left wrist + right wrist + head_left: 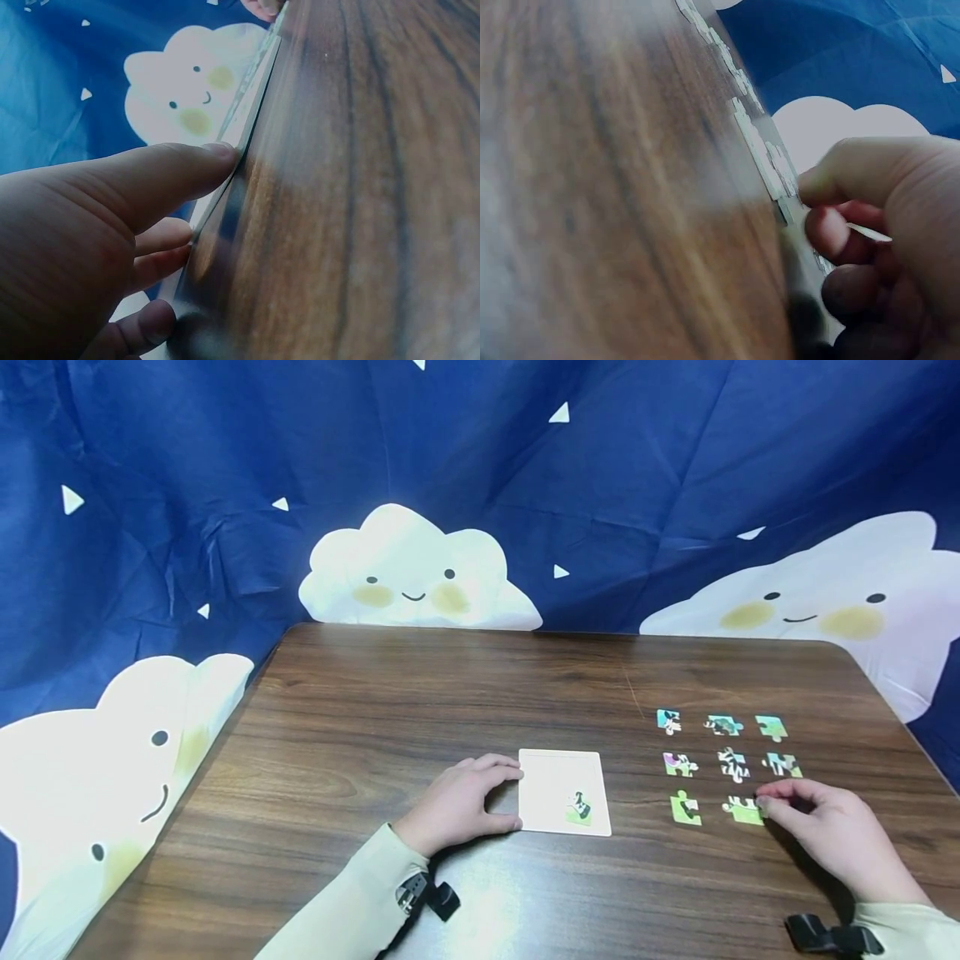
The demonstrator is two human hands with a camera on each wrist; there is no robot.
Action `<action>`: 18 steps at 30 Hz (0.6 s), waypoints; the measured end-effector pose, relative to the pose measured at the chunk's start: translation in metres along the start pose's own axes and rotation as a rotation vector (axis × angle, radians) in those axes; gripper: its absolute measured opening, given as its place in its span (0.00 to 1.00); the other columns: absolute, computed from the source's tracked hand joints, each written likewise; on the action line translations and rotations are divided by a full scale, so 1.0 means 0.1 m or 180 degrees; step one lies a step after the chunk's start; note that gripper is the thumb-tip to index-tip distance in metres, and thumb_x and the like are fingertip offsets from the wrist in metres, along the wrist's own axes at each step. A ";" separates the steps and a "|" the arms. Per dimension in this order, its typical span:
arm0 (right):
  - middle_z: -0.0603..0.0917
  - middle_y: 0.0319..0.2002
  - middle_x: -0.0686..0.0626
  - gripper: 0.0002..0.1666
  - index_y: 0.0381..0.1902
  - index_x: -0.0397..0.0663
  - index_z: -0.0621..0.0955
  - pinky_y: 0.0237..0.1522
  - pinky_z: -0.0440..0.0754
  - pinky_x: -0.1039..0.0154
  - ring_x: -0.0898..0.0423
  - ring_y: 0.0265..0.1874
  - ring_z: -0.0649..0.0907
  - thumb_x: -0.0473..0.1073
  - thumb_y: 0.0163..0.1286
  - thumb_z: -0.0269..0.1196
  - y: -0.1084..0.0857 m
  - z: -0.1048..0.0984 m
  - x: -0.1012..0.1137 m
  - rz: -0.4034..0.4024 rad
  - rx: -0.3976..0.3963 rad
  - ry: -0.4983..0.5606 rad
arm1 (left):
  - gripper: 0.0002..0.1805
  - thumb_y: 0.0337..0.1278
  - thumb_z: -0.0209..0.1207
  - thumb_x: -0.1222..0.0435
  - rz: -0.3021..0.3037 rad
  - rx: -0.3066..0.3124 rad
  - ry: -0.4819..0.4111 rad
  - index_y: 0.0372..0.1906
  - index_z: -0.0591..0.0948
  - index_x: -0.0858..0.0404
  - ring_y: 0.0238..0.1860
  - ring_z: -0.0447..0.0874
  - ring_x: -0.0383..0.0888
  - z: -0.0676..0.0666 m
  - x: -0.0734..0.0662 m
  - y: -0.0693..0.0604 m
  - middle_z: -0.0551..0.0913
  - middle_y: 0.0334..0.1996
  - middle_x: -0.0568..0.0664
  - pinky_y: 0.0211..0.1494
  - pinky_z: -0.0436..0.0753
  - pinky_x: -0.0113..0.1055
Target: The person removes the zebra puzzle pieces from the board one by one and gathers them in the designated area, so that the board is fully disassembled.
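A square white puzzle board [555, 785] lies on the wooden table, one green, black and white puzzle piece [579, 808] in its lower right corner. Along the board's left edge my left hand [468, 802] rests, thumb and fingers apart, touching the rim. The left wrist view shows this hand [112, 217] against the thin board edge [251, 112]. At the right, my right hand [828, 827] pinches the right end of a green and white puzzle piece [742, 811] between thumb and index finger. In the right wrist view, the fingers partly hide the pieces by the hand [885, 225].
Above and left of my right hand, several loose pieces lie in spaced rows, among them a blue one [668, 721], a green one [771, 727] and another green one [685, 808]. A blue curtain [480, 460] with clouds hangs behind the table [337, 718].
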State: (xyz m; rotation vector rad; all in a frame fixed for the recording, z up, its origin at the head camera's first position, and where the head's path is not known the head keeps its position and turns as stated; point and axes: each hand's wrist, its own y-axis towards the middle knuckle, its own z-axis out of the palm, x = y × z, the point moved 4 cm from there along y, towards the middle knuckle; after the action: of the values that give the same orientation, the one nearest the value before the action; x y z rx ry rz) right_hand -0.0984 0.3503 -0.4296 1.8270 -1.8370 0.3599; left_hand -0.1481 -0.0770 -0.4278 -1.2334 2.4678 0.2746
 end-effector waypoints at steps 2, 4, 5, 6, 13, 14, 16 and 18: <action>0.85 0.30 0.65 0.06 0.37 0.46 0.87 0.33 0.65 0.78 0.85 0.33 0.71 0.43 0.65 0.69 -0.02 -0.01 0.01 0.0023 -0.0130 0.0146 | 0.35 0.52 0.68 0.43 0.0004 -0.0009 0.0007 0.65 0.78 0.50 0.64 0.74 0.44 0.01 0.00 0.00 0.74 0.66 0.37 0.65 0.73 0.44; 0.82 0.30 0.73 0.06 0.37 0.44 0.87 0.35 0.63 0.82 0.87 0.34 0.71 0.41 0.65 0.68 -0.03 -0.01 0.04 0.0017 -0.0273 0.0309 | 0.35 0.52 0.68 0.43 0.0009 -0.0020 0.0016 0.65 0.78 0.50 0.63 0.74 0.44 0.01 0.00 0.00 0.75 0.66 0.37 0.65 0.74 0.44; 0.80 0.30 0.76 0.06 0.38 0.43 0.86 0.35 0.63 0.83 0.87 0.34 0.71 0.40 0.65 0.68 -0.03 -0.02 0.07 0.0002 -0.0340 0.0358 | 0.35 0.52 0.68 0.43 0.0010 -0.0023 0.0016 0.65 0.78 0.50 0.63 0.74 0.44 0.01 0.00 0.00 0.75 0.66 0.37 0.65 0.74 0.44; 0.79 0.30 0.78 0.06 0.38 0.42 0.86 0.35 0.63 0.84 0.87 0.33 0.71 0.39 0.65 0.68 -0.03 -0.02 0.11 -0.0015 -0.0400 0.0403 | 0.35 0.52 0.68 0.43 0.0010 -0.0024 0.0018 0.65 0.78 0.50 0.63 0.74 0.44 0.01 0.00 0.00 0.75 0.66 0.37 0.65 0.74 0.44; 0.80 0.23 0.68 0.05 0.36 0.43 0.86 0.28 0.68 0.78 0.73 0.23 0.75 0.33 0.61 0.70 -0.03 0.05 0.46 -0.0220 -0.0609 0.0540 | 0.35 0.52 0.68 0.43 0.0018 -0.0017 0.0040 0.65 0.78 0.50 0.63 0.74 0.45 0.01 0.00 0.00 0.74 0.66 0.37 0.65 0.73 0.44; 0.80 0.23 0.66 0.06 0.36 0.44 0.86 0.28 0.69 0.77 0.71 0.23 0.75 0.33 0.60 0.71 -0.03 0.07 0.52 -0.0274 -0.0587 0.0564 | 0.35 0.52 0.68 0.43 0.0020 -0.0016 0.0048 0.66 0.78 0.50 0.63 0.74 0.44 0.02 0.00 0.00 0.74 0.66 0.37 0.65 0.73 0.44; 0.80 0.24 0.64 0.08 0.36 0.46 0.86 0.28 0.69 0.77 0.70 0.24 0.75 0.32 0.58 0.72 -0.02 0.13 0.65 -0.0420 -0.0531 0.0585 | 0.35 0.52 0.68 0.43 0.0023 -0.0023 0.0064 0.65 0.78 0.50 0.63 0.75 0.44 0.02 0.01 0.00 0.74 0.66 0.37 0.65 0.74 0.44; 0.80 0.25 0.62 0.11 0.37 0.48 0.86 0.28 0.69 0.76 0.69 0.24 0.75 0.32 0.56 0.72 -0.01 0.21 0.79 -0.0585 -0.0466 0.0596 | 0.35 0.51 0.68 0.43 0.0024 -0.0033 0.0075 0.65 0.78 0.50 0.63 0.75 0.44 0.02 0.01 0.00 0.75 0.66 0.37 0.64 0.74 0.43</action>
State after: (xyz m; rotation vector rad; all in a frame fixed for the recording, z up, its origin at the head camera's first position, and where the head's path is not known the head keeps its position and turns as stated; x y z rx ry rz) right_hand -0.0973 0.2724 -0.4048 1.7801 -1.5164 0.3088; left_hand -0.1484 -0.0766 -0.4302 -1.2385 2.4945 0.2767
